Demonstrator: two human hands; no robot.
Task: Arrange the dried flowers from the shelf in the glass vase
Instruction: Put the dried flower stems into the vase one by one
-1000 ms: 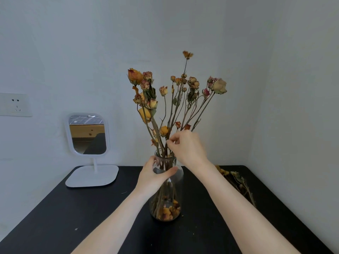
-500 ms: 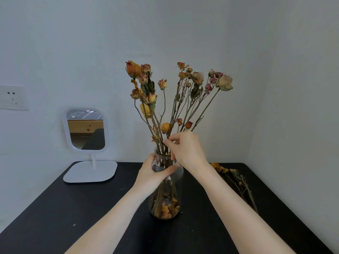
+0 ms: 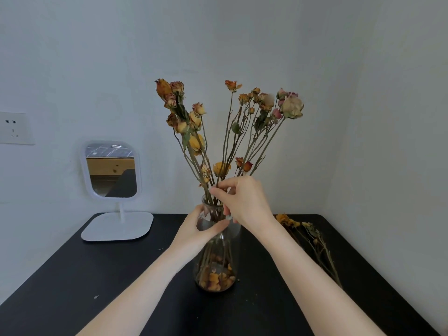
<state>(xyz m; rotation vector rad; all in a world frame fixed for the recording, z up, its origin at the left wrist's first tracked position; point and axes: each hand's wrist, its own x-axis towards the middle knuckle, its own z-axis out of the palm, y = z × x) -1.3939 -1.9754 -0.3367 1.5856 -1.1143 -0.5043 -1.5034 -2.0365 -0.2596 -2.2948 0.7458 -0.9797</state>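
A clear glass vase (image 3: 219, 263) stands on the black table (image 3: 121, 287), with loose petals at its bottom. A bunch of dried roses (image 3: 225, 127) in yellow, orange and pink rises out of its neck and fans left and right. My left hand (image 3: 196, 229) grips the vase's neck from the left. Just above the rim, my right hand (image 3: 244, 202) pinches the stems between thumb and fingers. More dried flowers (image 3: 308, 236) lie flat on the table to the right of the vase.
A small white standing mirror (image 3: 112, 170) is at the back left of the table, its flat base (image 3: 118, 226) near the wall. A wall socket (image 3: 14, 128) is at far left. White walls close in behind and on the right.
The tall stem with the orange bud has slid down into the vase, and the flower heads have spread a little to the right. Both hands stay in place at the neck.
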